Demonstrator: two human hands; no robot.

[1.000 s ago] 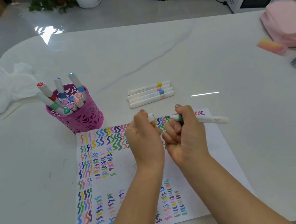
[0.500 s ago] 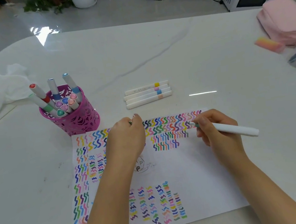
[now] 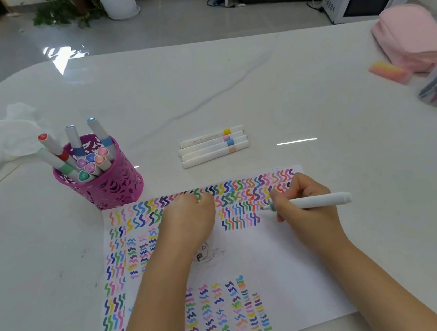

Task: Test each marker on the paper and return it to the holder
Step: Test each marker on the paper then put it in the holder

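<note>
White paper (image 3: 279, 254) covered in multicoloured zigzag strokes. Left of the paper, a magenta cut-out-patterned holder (image 3: 109, 186). Beyond the paper, four white markers (image 3: 213, 146) banded yellow, pink, blue, peach. Table (image 3: 228, 80) white with grey veining.

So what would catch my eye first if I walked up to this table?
Probably the white paper sheet crowded with rows of multicoloured squiggles, near the table's front edge. The right hand holds a white uncapped marker to it while the left hand rests closed on the sheet. Left of the sheet stands a magenta cut-out metal holder stuffed with markers.
</note>
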